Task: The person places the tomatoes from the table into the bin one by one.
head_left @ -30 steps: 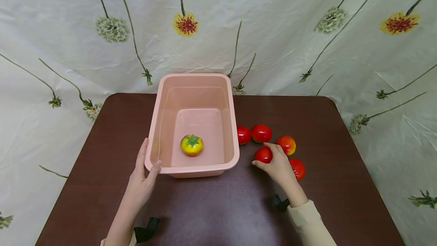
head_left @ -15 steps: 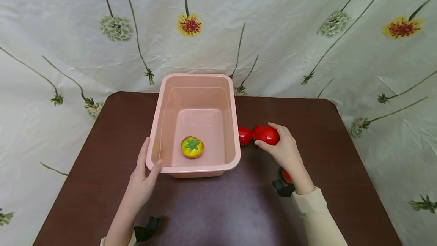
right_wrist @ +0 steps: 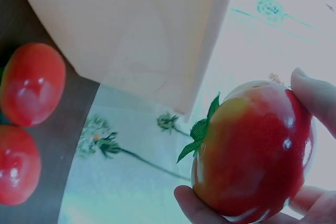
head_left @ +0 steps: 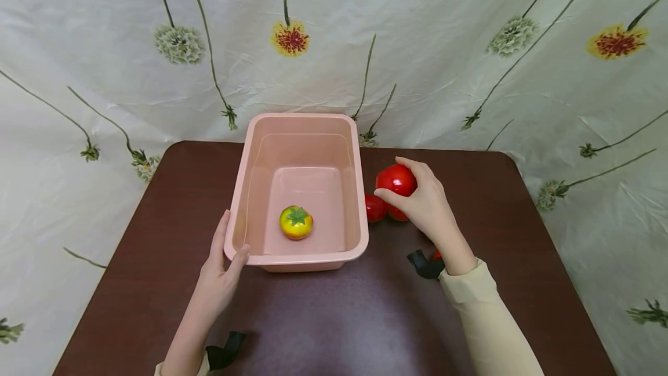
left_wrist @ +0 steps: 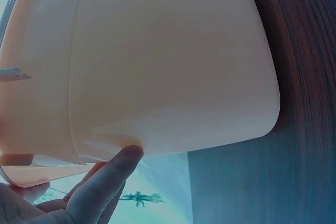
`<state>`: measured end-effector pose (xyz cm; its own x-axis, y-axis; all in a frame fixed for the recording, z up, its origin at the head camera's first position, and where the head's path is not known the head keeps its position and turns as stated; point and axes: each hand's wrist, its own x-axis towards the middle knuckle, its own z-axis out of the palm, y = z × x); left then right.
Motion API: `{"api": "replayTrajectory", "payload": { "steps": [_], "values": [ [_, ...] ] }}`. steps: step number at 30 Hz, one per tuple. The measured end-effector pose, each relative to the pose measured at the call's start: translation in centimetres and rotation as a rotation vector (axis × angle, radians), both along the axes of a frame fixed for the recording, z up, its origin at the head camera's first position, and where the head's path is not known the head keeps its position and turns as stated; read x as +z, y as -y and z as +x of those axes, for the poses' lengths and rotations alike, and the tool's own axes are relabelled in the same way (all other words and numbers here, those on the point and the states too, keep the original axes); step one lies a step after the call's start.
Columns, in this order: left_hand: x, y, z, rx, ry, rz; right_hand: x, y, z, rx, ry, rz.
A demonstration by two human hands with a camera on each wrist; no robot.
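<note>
In the head view my left hand [head_left: 221,271] grips the near left corner of a pink plastic basin [head_left: 298,260], thumb over the rim and fingers along the outer side. Inside the basin lies one yellow-green tomato [head_left: 296,223] with a green leafy top. Just right of the basin, my right hand [head_left: 430,202] holds a glossy red tomato [head_left: 395,179] between thumb and fingers, raised above the table. The right wrist view shows this held tomato [right_wrist: 252,156] with a yellowish patch and green leaves. Two red tomatoes, the nearer one [head_left: 374,208] beside the basin wall, lie below it.
The brown table [head_left: 313,318] has its far edge against a white cloth [head_left: 438,45] printed with flowers. Another red tomato [head_left: 437,255] is mostly hidden under the right wrist. A black strap [head_left: 425,264] hangs from that wrist, and another [head_left: 225,351] from the left.
My right hand has picked up a red tomato from the near part of the group and carried it up and away, toward the table's far side. The left hand stays on the basin.
</note>
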<state>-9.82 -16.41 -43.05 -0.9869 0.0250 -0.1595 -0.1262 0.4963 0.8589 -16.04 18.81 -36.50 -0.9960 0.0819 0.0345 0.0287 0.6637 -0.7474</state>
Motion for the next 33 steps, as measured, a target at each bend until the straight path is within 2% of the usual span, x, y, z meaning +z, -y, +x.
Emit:
{"api": "replayTrajectory", "payload": {
  "steps": [13,17,21,27,33],
  "values": [
    [0.0,-0.1,0.2,0.007,-0.012,-0.014,1.9,3.3,-0.7,0.109,-0.075,-0.029],
    [0.1,-0.2,0.2,0.009,0.006,-0.012,2.0,4.4,-0.8,0.163,-0.091,-0.015],
    [0.1,-0.3,0.1,0.012,0.029,-0.011,1.9,5.3,-0.8,0.208,-0.07,-0.001],
    [0.1,-0.4,0.1,0.016,0.031,-0.013,1.4,6.4,-0.9,0.272,-0.046,0.011],
    [0.2,-0.5,0.1,0.016,0.028,-0.016,0.7,7.2,-0.7,0.375,-0.048,0.059]
  ]
}}
